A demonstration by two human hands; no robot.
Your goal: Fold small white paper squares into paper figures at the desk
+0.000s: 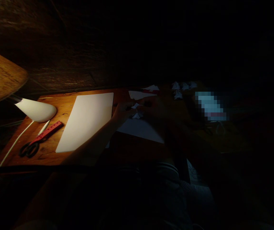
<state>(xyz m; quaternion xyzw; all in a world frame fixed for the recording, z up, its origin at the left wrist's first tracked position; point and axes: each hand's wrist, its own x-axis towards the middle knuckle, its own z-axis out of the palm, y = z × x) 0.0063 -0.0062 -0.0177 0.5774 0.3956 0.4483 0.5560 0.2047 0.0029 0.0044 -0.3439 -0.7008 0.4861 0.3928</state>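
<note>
Between my two hands is a small piece of folded white paper (137,111) with pointed edges. My left hand (124,108) pinches its left side, and my right hand (150,107), in deep shadow, closes on its right side. Under them lies a white sheet (140,130) on the wooden table. Left of my hands is a stack of white paper (89,121), brightly lit. Cut paper pieces (141,95) lie just beyond my hands. Several small folded paper shapes (177,89) stand farther back on the right.
A lamp with a white base (37,110) stands at the table's left, its cord running to the front edge. Near it lie black-handled scissors (33,148) with a red perforated cover (48,131). A lit, pixelated screen (211,107) is at right. Most of the right side is dark.
</note>
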